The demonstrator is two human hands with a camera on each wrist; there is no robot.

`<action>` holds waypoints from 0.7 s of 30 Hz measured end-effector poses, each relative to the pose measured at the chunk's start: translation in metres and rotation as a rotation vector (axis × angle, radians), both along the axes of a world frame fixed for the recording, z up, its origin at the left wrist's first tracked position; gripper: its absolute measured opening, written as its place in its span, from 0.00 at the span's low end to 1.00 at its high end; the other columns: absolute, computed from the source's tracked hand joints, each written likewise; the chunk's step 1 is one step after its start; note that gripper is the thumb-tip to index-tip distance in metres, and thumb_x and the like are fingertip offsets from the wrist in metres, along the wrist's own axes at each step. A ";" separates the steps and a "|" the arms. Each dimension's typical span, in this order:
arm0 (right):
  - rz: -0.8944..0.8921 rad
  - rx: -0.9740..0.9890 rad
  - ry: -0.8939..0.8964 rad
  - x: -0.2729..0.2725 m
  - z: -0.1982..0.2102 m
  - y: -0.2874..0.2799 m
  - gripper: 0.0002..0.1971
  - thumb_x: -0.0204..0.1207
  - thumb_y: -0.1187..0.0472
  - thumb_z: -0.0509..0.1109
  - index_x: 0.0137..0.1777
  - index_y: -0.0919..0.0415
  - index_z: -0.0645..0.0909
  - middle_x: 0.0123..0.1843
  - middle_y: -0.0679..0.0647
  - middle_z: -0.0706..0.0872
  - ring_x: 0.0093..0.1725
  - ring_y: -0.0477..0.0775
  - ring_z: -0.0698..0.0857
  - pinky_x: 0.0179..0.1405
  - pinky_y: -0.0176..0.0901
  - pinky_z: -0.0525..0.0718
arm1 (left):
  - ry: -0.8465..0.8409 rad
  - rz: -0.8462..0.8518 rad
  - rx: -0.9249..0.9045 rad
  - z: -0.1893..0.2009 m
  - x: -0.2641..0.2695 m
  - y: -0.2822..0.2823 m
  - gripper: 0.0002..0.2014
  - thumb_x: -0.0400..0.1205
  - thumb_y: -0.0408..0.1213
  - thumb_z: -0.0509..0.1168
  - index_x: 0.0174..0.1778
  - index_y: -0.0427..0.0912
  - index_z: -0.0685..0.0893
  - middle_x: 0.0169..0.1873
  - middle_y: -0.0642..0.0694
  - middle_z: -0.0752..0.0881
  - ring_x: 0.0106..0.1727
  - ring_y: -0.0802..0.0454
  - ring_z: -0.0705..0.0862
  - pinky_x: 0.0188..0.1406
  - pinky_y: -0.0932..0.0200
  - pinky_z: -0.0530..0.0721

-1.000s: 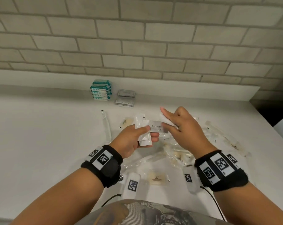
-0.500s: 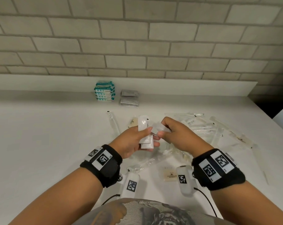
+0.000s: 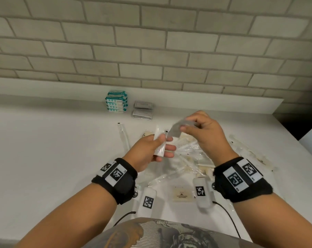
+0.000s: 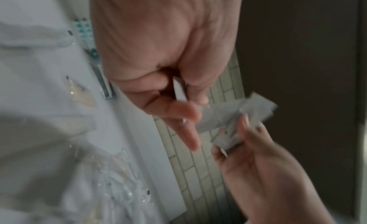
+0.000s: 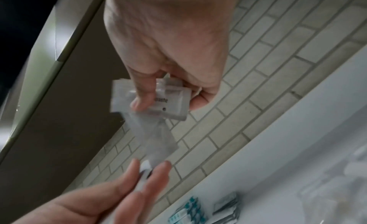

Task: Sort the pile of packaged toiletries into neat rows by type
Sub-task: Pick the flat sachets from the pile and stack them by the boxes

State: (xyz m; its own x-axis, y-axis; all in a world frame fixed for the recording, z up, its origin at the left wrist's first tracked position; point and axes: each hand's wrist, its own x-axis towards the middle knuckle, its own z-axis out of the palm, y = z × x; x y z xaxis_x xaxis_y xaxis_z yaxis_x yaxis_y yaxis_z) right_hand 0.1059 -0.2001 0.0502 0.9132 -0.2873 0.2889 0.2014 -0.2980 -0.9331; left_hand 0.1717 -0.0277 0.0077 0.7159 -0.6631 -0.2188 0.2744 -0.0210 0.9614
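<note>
Right hand (image 3: 205,135) is pinching a small white sachet (image 3: 178,128) between thumb and fingertips, lifted above the counter (image 3: 53,149); the right wrist view is showing part of a printed word on it, likely toothpaste, plus a clear wrapper hanging below. Left hand (image 3: 151,151) is gripping a small bunch of white packets (image 3: 159,145), thumb on top and fingers under, held just beside the sachet but not touching it as far as the head view shows. Step in hand: gathering same-type sachets out of the pile, judging by the matching look. Next move is probably calling for slipping the sachet onto the left-hand bunch, then laying the set down as its own row near the back. The sachet is looking flat, light and slippery, blurred here. Loose pile of clear wrappers (image 3: 196,154) is lying under the hands; a teal packet stack (image 3: 116,103) and grey packets (image 3: 143,110) are sitting sorted by the wall.
</note>
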 end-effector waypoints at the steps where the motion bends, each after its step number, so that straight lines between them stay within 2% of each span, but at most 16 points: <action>1: 0.031 -0.051 -0.013 -0.003 0.001 -0.005 0.08 0.69 0.74 0.76 0.41 0.60 0.89 0.44 0.54 0.79 0.43 0.44 0.81 0.45 0.32 0.81 | 0.055 0.021 -0.060 0.000 0.000 -0.002 0.15 0.88 0.48 0.56 0.59 0.44 0.83 0.51 0.44 0.91 0.48 0.49 0.90 0.35 0.64 0.84; 2: 0.080 -0.130 0.010 -0.007 -0.001 -0.010 0.09 0.68 0.75 0.76 0.41 0.60 0.90 0.44 0.52 0.79 0.45 0.43 0.81 0.45 0.32 0.83 | 0.109 0.045 -0.118 0.001 0.000 -0.003 0.14 0.87 0.46 0.58 0.59 0.43 0.83 0.51 0.43 0.91 0.48 0.48 0.90 0.36 0.63 0.86; 4: 0.147 -0.380 0.091 -0.016 -0.007 -0.016 0.14 0.67 0.73 0.78 0.41 0.50 0.92 0.45 0.45 0.79 0.49 0.47 0.81 0.47 0.33 0.84 | 0.162 0.088 -0.178 0.002 -0.002 -0.008 0.09 0.85 0.39 0.63 0.56 0.41 0.84 0.48 0.44 0.90 0.45 0.51 0.90 0.38 0.63 0.89; 5: 0.153 -0.477 0.121 -0.020 -0.012 -0.019 0.16 0.68 0.71 0.78 0.41 0.45 0.92 0.44 0.44 0.78 0.49 0.47 0.81 0.48 0.34 0.84 | 0.149 0.104 -0.176 0.002 -0.003 -0.011 0.06 0.83 0.35 0.65 0.54 0.41 0.84 0.46 0.46 0.90 0.43 0.52 0.89 0.39 0.63 0.89; 6: 0.150 -0.508 0.140 -0.023 -0.016 -0.022 0.15 0.68 0.70 0.78 0.43 0.45 0.92 0.43 0.44 0.78 0.48 0.46 0.81 0.48 0.33 0.83 | 0.121 0.119 -0.166 0.003 -0.005 -0.014 0.06 0.82 0.32 0.67 0.53 0.41 0.84 0.44 0.47 0.90 0.43 0.53 0.89 0.40 0.63 0.88; 8: 0.136 -0.452 0.195 -0.030 -0.017 -0.026 0.12 0.71 0.68 0.77 0.46 0.48 0.92 0.42 0.46 0.76 0.43 0.40 0.81 0.46 0.30 0.81 | 0.068 0.172 -0.143 0.002 -0.007 -0.021 0.07 0.81 0.30 0.68 0.55 0.40 0.84 0.45 0.46 0.90 0.44 0.52 0.88 0.40 0.62 0.89; 11: 0.019 -0.435 0.294 -0.038 -0.009 -0.035 0.03 0.79 0.56 0.69 0.46 0.52 0.83 0.46 0.50 0.81 0.45 0.50 0.84 0.49 0.41 0.82 | 0.039 0.268 -0.138 -0.001 -0.008 -0.028 0.08 0.81 0.31 0.69 0.55 0.39 0.84 0.52 0.41 0.88 0.50 0.48 0.88 0.40 0.62 0.89; 13: -0.024 -0.280 0.331 -0.040 0.000 -0.036 0.08 0.83 0.51 0.63 0.51 0.55 0.77 0.47 0.56 0.85 0.45 0.55 0.88 0.48 0.47 0.85 | 0.036 0.293 -0.140 -0.002 -0.011 -0.032 0.07 0.81 0.31 0.69 0.54 0.40 0.84 0.54 0.39 0.88 0.52 0.47 0.87 0.41 0.62 0.89; 15: 0.022 -0.144 0.392 -0.039 0.005 -0.026 0.08 0.84 0.50 0.62 0.57 0.52 0.74 0.48 0.52 0.87 0.44 0.54 0.90 0.48 0.49 0.88 | 0.025 0.297 -0.133 -0.003 -0.014 -0.038 0.07 0.80 0.31 0.70 0.54 0.39 0.84 0.53 0.40 0.88 0.50 0.48 0.88 0.43 0.60 0.89; 18: -0.004 -0.275 0.410 -0.029 -0.006 -0.009 0.09 0.81 0.53 0.68 0.55 0.51 0.71 0.47 0.48 0.82 0.39 0.48 0.84 0.38 0.44 0.85 | -0.018 0.225 -0.130 -0.004 -0.018 -0.047 0.12 0.80 0.31 0.69 0.59 0.36 0.85 0.52 0.39 0.89 0.48 0.49 0.87 0.44 0.60 0.87; 19: -0.050 -0.262 0.387 -0.026 -0.011 -0.005 0.11 0.80 0.55 0.69 0.56 0.50 0.70 0.49 0.49 0.80 0.39 0.47 0.81 0.35 0.42 0.81 | -0.023 0.203 -0.135 -0.005 -0.018 -0.049 0.13 0.81 0.32 0.69 0.61 0.36 0.85 0.53 0.38 0.89 0.49 0.49 0.87 0.44 0.60 0.87; 21: -0.103 -0.157 0.361 -0.023 -0.017 -0.007 0.19 0.79 0.57 0.71 0.64 0.45 0.67 0.52 0.47 0.76 0.44 0.47 0.81 0.37 0.40 0.79 | -0.007 0.191 -0.144 -0.005 -0.017 -0.048 0.12 0.84 0.37 0.65 0.62 0.38 0.84 0.53 0.36 0.88 0.48 0.47 0.87 0.43 0.59 0.86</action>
